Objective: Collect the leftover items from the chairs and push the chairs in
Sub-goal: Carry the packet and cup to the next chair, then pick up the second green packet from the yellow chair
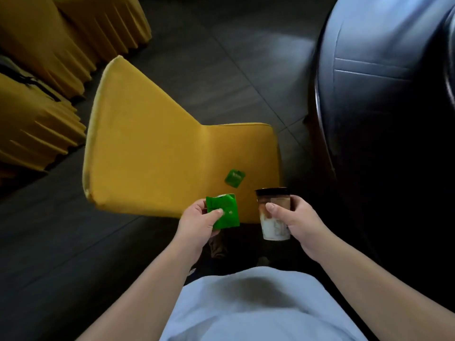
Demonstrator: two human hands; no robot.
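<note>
Collecting partly done: left hand already has a torn green wrapper, right hand already has a clear plastic cup with a dark lid and a brown-and-white drink, judged as leftovers off the yellow chair

Left to do, as far as view shows: one small green packet lies on the chair seat, just beyond the left-hand grip and up-left of the cup grip, touching nothing but the seat. Chair stands apart from the dark glossy table off to the right of the cup hand, so pushing in looks not yet done. More yellow-covered chairs far beyond the left grip; can't tell if anything sits on them

Grip, left: fingers closed around the wrapper, thumb pressed on its front face, other fingers behind; wrapper's torn top sticks up above the grip. Firm pinch, no gap

Grip, right: wrapped round the cup's mid-body from its right side, thumb across the front, lid clear above the grip, cup base below it. Cup roughly upright, slight tilt

Judgement: both hands full, so the last packet needs spare fingers or a handover into one hand; drink could spill if the cup tips
</note>
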